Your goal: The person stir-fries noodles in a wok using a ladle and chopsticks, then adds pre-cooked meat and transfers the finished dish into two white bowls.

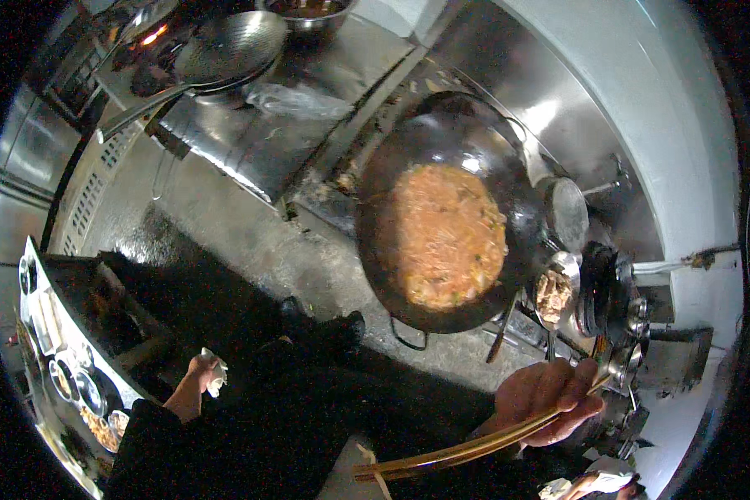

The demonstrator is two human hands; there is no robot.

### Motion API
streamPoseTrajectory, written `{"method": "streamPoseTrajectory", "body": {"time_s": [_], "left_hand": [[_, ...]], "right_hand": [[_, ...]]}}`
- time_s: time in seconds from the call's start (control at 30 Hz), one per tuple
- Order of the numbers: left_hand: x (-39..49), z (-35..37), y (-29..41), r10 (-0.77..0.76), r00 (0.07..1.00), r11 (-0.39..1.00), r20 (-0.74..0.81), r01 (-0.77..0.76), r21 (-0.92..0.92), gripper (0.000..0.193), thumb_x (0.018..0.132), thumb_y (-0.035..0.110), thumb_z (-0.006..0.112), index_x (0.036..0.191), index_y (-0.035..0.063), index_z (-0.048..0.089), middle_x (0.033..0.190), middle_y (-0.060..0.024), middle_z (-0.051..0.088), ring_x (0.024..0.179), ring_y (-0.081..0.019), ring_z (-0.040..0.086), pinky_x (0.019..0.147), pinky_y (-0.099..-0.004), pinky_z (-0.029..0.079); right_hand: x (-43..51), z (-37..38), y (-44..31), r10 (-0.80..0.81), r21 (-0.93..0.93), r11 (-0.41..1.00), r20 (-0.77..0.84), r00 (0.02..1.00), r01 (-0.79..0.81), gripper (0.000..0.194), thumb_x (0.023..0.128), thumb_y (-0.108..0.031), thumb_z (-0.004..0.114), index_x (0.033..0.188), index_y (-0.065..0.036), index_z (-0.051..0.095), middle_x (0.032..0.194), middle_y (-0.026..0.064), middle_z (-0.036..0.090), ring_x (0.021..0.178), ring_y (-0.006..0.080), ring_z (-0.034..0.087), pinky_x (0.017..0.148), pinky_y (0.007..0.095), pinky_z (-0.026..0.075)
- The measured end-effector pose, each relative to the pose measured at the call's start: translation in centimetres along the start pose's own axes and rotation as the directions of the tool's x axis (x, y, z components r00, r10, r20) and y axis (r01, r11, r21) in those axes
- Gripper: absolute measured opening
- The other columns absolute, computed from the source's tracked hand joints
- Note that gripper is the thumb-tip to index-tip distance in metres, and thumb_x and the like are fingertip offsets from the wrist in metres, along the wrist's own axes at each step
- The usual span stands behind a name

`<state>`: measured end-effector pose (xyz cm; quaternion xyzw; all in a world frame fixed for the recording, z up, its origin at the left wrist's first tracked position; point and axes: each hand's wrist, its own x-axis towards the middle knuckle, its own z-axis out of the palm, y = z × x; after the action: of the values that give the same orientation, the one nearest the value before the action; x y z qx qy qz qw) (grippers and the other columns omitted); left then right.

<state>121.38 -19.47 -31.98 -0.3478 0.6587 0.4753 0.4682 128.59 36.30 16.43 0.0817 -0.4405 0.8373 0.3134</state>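
My right hand [545,400], at the lower right, grips long wooden chopsticks [456,459] held nearly level, with their thick ends towards the bottom centre. My left hand [205,372] is at the lower left, closed around a crumpled white cloth [215,378]. A large dark wok [375,250] stands before me on the stove, holding a bubbling orange-red broth [450,237] with bits of vegetable. Right of the wok a metal ladle [553,297] holds pale brown pieces of food. The handle of the ladle runs down towards my right hand.
A perforated metal strainer [244,50] with a long handle lies at the upper left, near a flame and a steel pot [309,15]. A clear plastic bag [297,103] lies on the steel counter [244,147]. Bowls and dishes [90,390] line a counter at the far left.
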Motion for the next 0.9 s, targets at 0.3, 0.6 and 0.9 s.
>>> {"method": "streamPoseTrajectory", "body": {"time_s": [0.3, 0.6, 0.9], "left_hand": [[-7.0, 13.2, 4.6, 0.141, 0.982, 0.891, 0.128, -0.182, 0.415, 0.025, 0.091, 0.02, 0.065, 0.107, 0.0011, 0.061, 0.091, -0.0144, 0.066, 0.08, -0.0281, 0.066, 0.066, -0.0464, 0.053], [-8.0, 15.9, 5.2, 0.11, 0.978, 0.987, 0.178, -0.128, 0.093, 0.024, 0.092, 0.02, 0.065, 0.108, 0.0024, 0.06, 0.093, -0.0145, 0.067, 0.081, -0.0295, 0.065, 0.068, -0.0478, 0.054], [-9.5, 11.3, 0.9, 0.255, 0.965, 0.964, -0.055, -0.25, 0.086, 0.028, 0.089, 0.015, 0.065, 0.113, 0.0023, 0.058, 0.096, -0.0132, 0.066, 0.087, -0.0274, 0.065, 0.074, -0.0434, 0.053]], "right_hand": [[-4.1, -8.7, -12.2, -0.071, 0.107, 0.991, -0.11, 0.991, 0.083, 0.034, 0.102, -0.038, 0.045, 0.087, -0.008, 0.045, 0.067, 0.0072, 0.047, 0.038, 0.0133, 0.041, 0.03, 0.0288, 0.041], [-7.4, -13.4, -16.5, -0.099, 0.414, 0.906, 0.01, 0.995, 0.086, 0.031, 0.102, -0.031, 0.045, 0.091, -0.002, 0.046, 0.077, 0.0143, 0.053, 0.04, 0.0222, 0.056, 0.031, 0.038, 0.051], [-1.6, -12.0, -9.2, 0.074, 0.317, 0.947, -0.09, 0.993, -0.042, 0.031, 0.102, -0.035, 0.045, 0.098, -0.005, 0.05, 0.077, 0.0068, 0.049, 0.047, 0.0125, 0.043, 0.036, 0.0246, 0.038]]}}
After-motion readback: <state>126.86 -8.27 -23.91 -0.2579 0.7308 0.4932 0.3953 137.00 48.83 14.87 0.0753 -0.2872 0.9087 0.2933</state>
